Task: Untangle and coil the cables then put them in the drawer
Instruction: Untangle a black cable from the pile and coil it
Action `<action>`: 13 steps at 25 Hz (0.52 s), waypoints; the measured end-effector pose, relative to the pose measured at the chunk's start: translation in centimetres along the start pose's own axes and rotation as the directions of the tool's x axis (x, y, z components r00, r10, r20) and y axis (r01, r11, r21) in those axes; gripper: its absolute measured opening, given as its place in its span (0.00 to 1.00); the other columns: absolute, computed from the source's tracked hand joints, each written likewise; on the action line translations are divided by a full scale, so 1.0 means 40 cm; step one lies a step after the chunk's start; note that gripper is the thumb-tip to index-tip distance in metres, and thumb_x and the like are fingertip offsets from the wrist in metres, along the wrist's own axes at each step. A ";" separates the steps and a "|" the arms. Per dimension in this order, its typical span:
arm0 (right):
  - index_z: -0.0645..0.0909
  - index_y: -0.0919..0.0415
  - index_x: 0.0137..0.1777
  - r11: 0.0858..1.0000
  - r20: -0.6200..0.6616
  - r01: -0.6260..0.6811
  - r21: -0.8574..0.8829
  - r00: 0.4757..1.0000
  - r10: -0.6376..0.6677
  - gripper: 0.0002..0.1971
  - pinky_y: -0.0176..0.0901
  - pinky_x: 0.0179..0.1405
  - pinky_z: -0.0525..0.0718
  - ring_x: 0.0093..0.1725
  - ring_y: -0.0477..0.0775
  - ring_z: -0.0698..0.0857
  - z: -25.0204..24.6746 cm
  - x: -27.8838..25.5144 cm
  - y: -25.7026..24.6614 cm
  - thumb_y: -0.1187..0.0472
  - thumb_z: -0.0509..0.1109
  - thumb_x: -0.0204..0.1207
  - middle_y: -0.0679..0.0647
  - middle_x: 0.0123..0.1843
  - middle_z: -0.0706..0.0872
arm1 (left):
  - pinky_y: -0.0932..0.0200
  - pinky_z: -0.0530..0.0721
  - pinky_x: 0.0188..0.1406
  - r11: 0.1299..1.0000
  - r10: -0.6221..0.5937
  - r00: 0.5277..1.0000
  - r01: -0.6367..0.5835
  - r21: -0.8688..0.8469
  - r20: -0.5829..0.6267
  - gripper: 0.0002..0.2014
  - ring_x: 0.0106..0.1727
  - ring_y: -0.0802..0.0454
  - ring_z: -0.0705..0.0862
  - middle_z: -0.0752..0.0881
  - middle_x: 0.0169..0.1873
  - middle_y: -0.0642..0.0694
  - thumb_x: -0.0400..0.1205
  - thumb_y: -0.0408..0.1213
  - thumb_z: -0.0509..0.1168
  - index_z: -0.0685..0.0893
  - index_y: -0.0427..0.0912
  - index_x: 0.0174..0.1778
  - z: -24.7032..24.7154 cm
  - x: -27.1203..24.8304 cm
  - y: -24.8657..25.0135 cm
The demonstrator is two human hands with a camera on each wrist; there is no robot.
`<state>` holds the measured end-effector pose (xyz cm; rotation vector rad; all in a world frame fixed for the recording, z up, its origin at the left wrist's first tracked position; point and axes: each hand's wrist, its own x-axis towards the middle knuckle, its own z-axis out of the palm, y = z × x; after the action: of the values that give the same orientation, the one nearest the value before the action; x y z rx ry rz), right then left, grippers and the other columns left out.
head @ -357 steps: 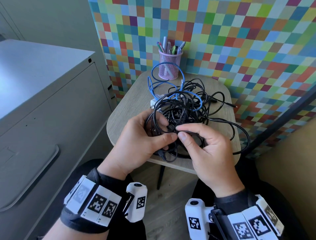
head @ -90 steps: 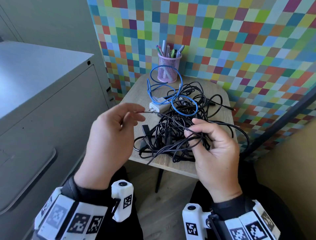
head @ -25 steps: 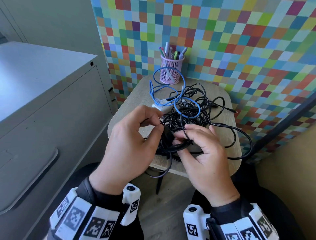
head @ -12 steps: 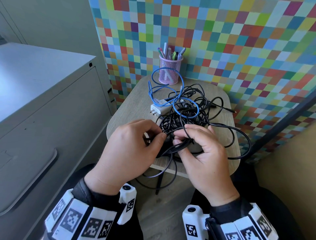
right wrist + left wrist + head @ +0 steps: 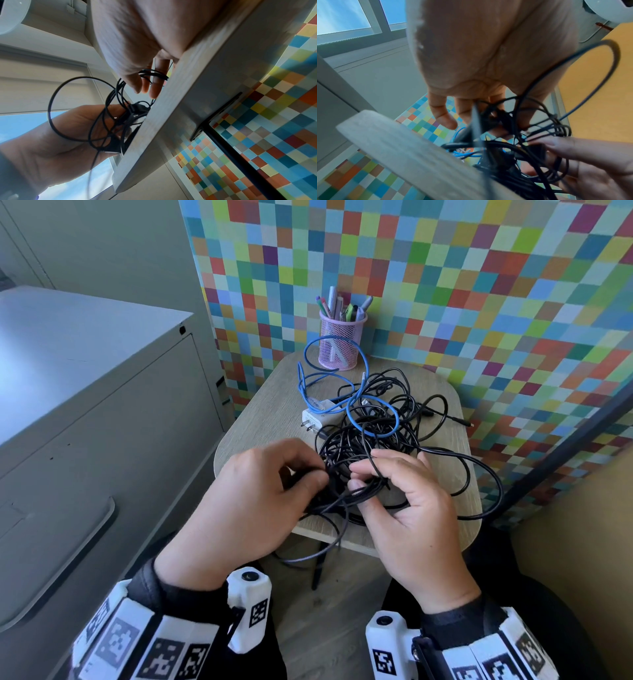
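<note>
A tangle of black cables (image 5: 383, 440) lies on the small wooden table (image 5: 260, 412), with a blue cable (image 5: 342, 392) looped over its far side and over a white charger (image 5: 317, 419). My left hand (image 5: 315, 475) pinches black strands at the near side of the tangle, fingers curled. In the left wrist view my left hand (image 5: 489, 116) has its fingers among the black cables (image 5: 513, 155). My right hand (image 5: 363, 479) grips a bunch of black strands between thumb and fingers. In the right wrist view strands cross its fingers (image 5: 154, 81). A black loop (image 5: 318, 553) hangs below the table's near edge.
A pink mesh pen cup (image 5: 340, 344) stands at the table's far edge against the checkered wall. A grey cabinet (image 5: 102, 405) with a recessed drawer handle (image 5: 68, 559) stands to the left. A black table leg (image 5: 231, 142) runs under the tabletop.
My left hand has dropped from the tangle's left side to the near edge, close to my right hand. A black loop now hangs lower under the table edge. The right hand has barely moved.
</note>
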<state>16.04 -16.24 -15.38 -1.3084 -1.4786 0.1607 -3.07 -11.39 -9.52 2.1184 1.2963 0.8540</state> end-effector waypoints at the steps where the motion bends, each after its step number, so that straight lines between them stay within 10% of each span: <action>1: 0.90 0.45 0.53 1.000 -0.002 -0.002 0.007 1.000 0.002 0.06 0.76 0.80 0.66 0.66 0.48 0.86 -0.001 0.001 -0.001 0.50 0.73 0.79 0.39 0.56 0.90 | 0.67 0.79 0.38 0.998 0.013 0.995 -0.019 -0.062 -0.101 0.04 0.37 0.59 0.85 0.90 0.39 0.66 0.83 0.42 0.72 0.85 0.57 0.45 0.002 0.002 -0.001; 9: 0.89 0.45 0.52 0.999 -0.015 -0.008 0.035 1.000 0.009 0.04 0.76 0.81 0.66 0.64 0.45 0.87 -0.003 0.000 -0.003 0.55 0.76 0.79 0.36 0.55 0.89 | 0.54 0.82 0.38 0.813 -0.010 0.810 -0.334 -0.477 -0.586 0.10 0.37 0.43 0.82 0.86 0.42 0.42 0.91 0.26 0.56 0.76 0.46 0.53 -0.020 0.017 -0.007; 13: 0.88 0.45 0.55 0.994 -0.053 -0.050 0.099 0.997 0.055 0.06 0.78 0.75 0.74 0.61 0.45 0.89 -0.006 0.000 -0.008 0.55 0.75 0.81 0.37 0.54 0.91 | 0.54 0.84 0.41 0.885 -0.085 0.839 -0.184 -0.428 -0.537 0.15 0.36 0.48 0.85 0.86 0.45 0.53 0.90 0.24 0.55 0.82 0.48 0.51 -0.020 0.024 -0.024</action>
<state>16.04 -16.49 -15.09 -1.2640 -1.3730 0.2262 -3.89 -10.03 -9.43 1.5758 1.1253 1.6970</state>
